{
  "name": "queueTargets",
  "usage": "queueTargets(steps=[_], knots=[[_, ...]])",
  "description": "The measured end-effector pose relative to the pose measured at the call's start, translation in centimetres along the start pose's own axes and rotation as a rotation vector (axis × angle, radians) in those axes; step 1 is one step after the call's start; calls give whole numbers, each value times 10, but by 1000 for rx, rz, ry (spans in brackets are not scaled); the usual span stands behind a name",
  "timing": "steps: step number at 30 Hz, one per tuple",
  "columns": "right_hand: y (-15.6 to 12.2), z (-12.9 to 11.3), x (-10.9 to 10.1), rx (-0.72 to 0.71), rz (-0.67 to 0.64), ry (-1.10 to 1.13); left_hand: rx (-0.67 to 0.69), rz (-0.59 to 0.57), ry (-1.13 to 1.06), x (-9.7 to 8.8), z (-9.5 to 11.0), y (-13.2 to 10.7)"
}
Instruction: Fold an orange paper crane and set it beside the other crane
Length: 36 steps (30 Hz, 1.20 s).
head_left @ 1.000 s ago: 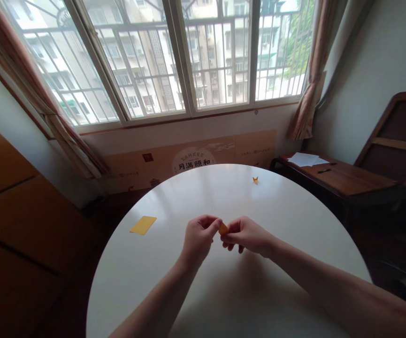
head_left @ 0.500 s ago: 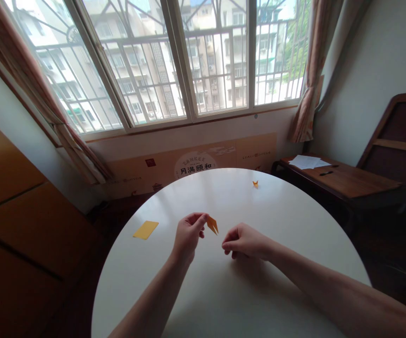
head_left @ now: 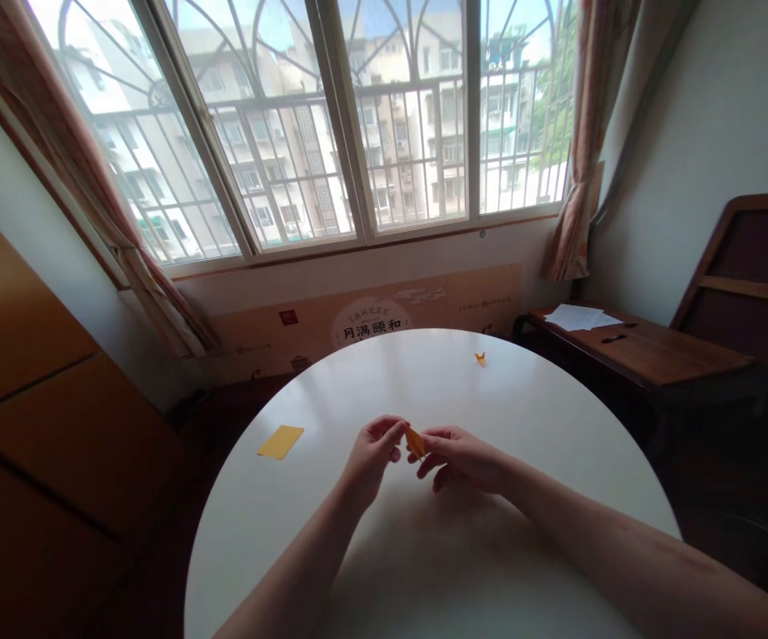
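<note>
A small piece of folded orange paper [head_left: 415,442] is held up over the white round table [head_left: 370,568], narrow and pointed toward its lower end. My left hand [head_left: 378,451] pinches its upper left edge between thumb and fingertips. From the other side my right hand [head_left: 456,457] has its thumb and index finger on the paper's right edge, the remaining fingers curled loosely below. Farther back on the table stands a small orange origami crane [head_left: 480,358]. A stack or sheet of yellow paper [head_left: 281,442] lies to the left of my left hand.
Behind the table a printed cardboard panel [head_left: 243,342] leans under the barred window [head_left: 304,169]. A wooden bench [head_left: 676,351] with white papers [head_left: 580,317] stands at the right. An orange-brown cabinet [head_left: 30,373] is on the left.
My right hand has moved left and up to the folded paper and now grips its edge; before, it was apart from it. The paper has turned more upright. The camera view has shifted slightly.
</note>
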State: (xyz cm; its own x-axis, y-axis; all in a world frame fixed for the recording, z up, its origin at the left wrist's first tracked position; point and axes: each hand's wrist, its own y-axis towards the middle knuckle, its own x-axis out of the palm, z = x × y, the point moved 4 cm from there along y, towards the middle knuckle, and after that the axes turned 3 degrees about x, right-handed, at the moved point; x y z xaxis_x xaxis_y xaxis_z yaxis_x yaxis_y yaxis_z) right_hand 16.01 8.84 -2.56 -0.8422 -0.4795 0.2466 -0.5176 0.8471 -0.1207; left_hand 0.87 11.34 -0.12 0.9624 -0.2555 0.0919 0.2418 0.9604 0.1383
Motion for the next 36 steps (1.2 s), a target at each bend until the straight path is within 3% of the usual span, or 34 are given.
queueTargets(steps=[6, 14, 19, 23, 31, 36], knots=[[-5, -2, 11, 69, -114, 206, 15, -81, -45, 6, -3, -4], [-12, 0, 19, 99, -220, 263, -82, -118, -166, 14, -3, -12], [-13, -3, 17, 40, -114, 247, -84, -125, -205, 16, 0, -12], [-8, -2, 10, -38, 9, 224, -79, -57, -188, 8, -4, -7], [-4, -2, -1, -108, 213, 153, -94, -64, -59, 4, -2, -5], [-7, -6, 0, -166, 305, -20, -66, -32, 48, 4, 0, -7]])
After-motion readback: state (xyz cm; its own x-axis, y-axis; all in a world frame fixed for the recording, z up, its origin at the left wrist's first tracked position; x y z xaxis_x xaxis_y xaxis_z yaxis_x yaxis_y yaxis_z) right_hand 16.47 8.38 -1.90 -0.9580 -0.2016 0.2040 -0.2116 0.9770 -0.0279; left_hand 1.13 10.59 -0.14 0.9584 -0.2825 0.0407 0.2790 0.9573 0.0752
